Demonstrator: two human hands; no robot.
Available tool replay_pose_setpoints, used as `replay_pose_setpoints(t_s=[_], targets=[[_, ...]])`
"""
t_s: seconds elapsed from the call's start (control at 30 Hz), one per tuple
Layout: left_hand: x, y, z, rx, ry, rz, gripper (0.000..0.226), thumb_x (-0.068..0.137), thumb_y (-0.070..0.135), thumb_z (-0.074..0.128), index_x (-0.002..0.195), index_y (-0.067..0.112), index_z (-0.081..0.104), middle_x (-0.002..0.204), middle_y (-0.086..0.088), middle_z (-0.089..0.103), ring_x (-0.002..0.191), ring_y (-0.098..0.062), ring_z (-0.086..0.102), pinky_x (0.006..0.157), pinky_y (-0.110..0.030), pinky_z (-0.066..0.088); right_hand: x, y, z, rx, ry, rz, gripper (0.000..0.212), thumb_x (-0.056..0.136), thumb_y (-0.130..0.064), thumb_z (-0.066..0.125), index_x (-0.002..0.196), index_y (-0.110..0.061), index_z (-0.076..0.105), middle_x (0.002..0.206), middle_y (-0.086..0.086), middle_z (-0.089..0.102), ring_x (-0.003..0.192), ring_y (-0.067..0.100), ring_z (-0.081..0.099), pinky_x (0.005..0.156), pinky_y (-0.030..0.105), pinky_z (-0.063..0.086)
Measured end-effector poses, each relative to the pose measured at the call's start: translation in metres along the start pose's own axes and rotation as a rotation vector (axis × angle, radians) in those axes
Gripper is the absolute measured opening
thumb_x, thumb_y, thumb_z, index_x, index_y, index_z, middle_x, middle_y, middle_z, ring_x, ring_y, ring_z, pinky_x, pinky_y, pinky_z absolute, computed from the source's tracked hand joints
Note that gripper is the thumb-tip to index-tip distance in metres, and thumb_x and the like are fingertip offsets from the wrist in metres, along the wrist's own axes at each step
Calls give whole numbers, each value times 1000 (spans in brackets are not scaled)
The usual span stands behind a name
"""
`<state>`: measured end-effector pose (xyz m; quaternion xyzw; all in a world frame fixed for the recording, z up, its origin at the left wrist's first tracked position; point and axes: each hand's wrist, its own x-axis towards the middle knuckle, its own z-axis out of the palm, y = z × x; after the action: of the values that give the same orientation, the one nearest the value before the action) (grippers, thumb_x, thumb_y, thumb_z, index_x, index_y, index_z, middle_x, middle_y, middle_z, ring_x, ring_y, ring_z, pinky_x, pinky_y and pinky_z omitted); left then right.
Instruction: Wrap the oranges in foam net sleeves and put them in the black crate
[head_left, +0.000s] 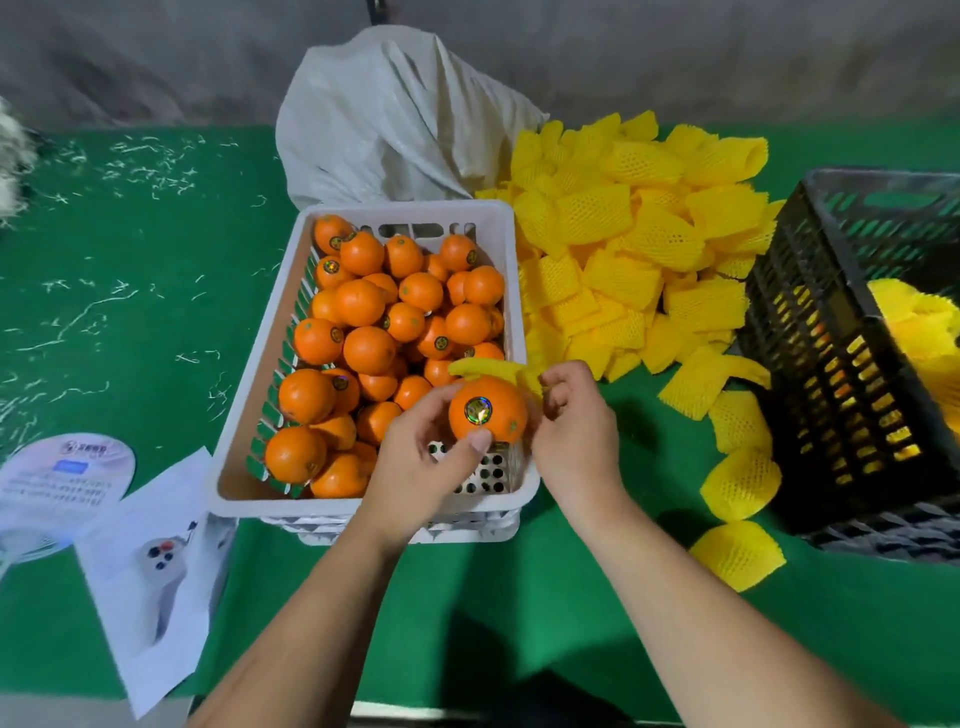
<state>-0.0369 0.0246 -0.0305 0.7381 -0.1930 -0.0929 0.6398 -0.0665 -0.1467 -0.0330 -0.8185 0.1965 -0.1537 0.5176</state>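
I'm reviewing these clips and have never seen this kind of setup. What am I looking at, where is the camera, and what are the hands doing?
There is no machine here: a person works with bare hands, and the one picture comes from a camera worn on their head, looking forward and down.

The left hand holds an orange with a shiny sticker. The right hand pinches a yellow foam net sleeve that lies behind and over the orange, not yet pulled around it.

On the green table stands a white crate of unwrapped oranges. To its right lies a pile of foam sleeves, then the black crate, with wrapped fruit inside. A white sack sits behind, and printed leaflets lie at the left.
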Motion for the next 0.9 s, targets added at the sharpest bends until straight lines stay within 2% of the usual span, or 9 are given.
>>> replay_pose_setpoints(t_s=[0.07,0.13,0.27,0.4,0.53,0.63,0.73,0.83,0.9], targets=[[5,4,-2,-86,35,-55,73,83,71,74,129,14,67,118,-2,75,110,-17,71,89,-25,55,-4,-4,3,-116,-83,-72,43,85,-19,74,110,-46,54,86,-25,63,81,0,61,67,32,52],[9,5,-5,-156,23,-102,65,82,57,78,131,17,64,119,3,75,111,-13,70,90,-25,56,-6,-5,10,-162,-113,-107,35,86,-15,73,111,-37,61,97,-13,67,91,16,65,75,39,58],[7,0,-7,-162,-44,-126,54,88,48,72,136,31,55,115,19,70,105,-2,68,86,-19,55,-7,-5,19,-190,-83,-82,30,89,-12,68,111,-31,61,96,-3,71,88,24,67,72,43,57],[8,3,-3,-120,-155,-169,58,89,74,64,139,63,39,129,26,57,117,1,62,96,-20,51,-11,-3,18,-227,-52,-140,29,93,-18,68,115,-33,56,96,0,69,84,28,64,67,44,54],[11,7,1,-105,-149,-172,62,89,81,56,142,51,43,127,34,56,121,0,62,97,-20,52,-12,-2,13,-238,-40,-134,27,91,-14,65,103,-35,54,79,-9,60,71,21,56,56,34,42],[9,5,0,-206,-36,-130,78,86,67,74,153,40,46,144,23,58,126,-6,64,94,-25,57,-11,-4,7,-152,120,-146,27,91,-15,69,99,-37,56,74,-16,58,65,13,54,57,29,39],[5,11,5,-326,-14,-207,89,79,54,88,155,29,50,150,1,61,133,-23,64,100,-40,59,-1,-8,-4,-217,337,-245,19,94,-17,69,112,-18,63,89,-8,64,77,19,59,64,30,45],[-5,17,19,-426,-40,-247,80,75,53,92,144,25,62,142,-14,65,128,-38,65,100,-52,58,5,-14,-7,-213,312,-258,20,95,-18,71,108,-20,57,86,-14,48,79,19,54,63,33,42],[-10,13,25,-397,-85,-226,76,76,54,91,143,30,63,150,-10,58,131,-37,63,103,-59,56,4,-12,-9,-196,227,-231,19,95,-21,73,104,-19,56,84,-12,48,82,23,58,63,40,48]])
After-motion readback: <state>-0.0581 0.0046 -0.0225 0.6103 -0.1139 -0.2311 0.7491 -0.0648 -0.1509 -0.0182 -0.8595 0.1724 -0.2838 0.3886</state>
